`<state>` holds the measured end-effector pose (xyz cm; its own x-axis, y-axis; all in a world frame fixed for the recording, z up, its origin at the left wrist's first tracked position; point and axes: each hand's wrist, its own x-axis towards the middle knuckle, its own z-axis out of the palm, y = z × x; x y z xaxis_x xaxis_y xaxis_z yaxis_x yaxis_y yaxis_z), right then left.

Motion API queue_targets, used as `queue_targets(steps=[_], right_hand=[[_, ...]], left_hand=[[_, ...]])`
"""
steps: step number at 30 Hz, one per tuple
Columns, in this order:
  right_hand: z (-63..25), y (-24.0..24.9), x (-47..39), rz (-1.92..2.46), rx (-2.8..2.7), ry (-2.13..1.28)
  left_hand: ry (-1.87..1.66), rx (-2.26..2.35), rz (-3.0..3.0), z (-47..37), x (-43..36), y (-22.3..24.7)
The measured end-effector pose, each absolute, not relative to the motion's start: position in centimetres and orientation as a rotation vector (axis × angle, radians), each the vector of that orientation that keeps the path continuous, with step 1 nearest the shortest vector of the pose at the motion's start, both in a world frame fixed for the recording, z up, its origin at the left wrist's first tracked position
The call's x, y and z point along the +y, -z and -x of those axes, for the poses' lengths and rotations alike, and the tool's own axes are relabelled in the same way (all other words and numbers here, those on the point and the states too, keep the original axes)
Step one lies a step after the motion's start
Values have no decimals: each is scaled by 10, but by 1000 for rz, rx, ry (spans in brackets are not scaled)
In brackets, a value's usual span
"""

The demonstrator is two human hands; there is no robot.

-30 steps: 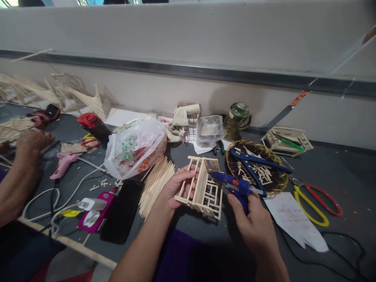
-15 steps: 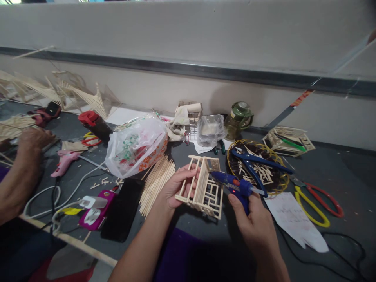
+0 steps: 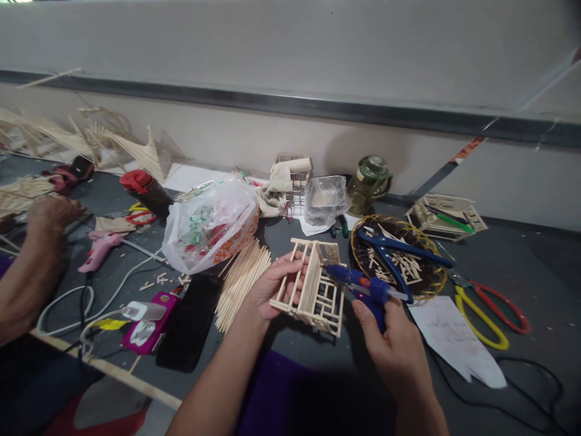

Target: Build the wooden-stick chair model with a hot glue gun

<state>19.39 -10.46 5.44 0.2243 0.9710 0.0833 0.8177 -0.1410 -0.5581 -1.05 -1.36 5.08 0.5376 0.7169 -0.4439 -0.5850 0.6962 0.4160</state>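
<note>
A small frame of pale wooden sticks (image 3: 310, 289) is held up over the table by my left hand (image 3: 276, 284), whose fingers are closed on its left side. My right hand (image 3: 394, 336) grips a blue glue gun (image 3: 363, 283) with a red spot on its body and a white glue stick at its back. The gun's nozzle points left and meets the upper right part of the frame; whether it touches a stick I cannot tell. A fan of loose sticks (image 3: 242, 284) lies left of the frame.
A yellow-rimmed basket (image 3: 354, 254) holds stick pieces and blue pliers (image 3: 408, 247). Scissors (image 3: 488, 312) and paper (image 3: 458, 342) lie right. Left are a plastic bag (image 3: 211, 224), black phone (image 3: 190, 324), pink glue gun (image 3: 100, 249) and another person's arm (image 3: 34, 272).
</note>
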Motion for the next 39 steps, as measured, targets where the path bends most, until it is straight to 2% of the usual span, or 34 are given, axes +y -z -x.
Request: queue_targets(steps=[39], right_hand=[[-196,-55,-111,2040,-1746,-234]], left_hand=[[-790,601,-256,12,-13,-54]])
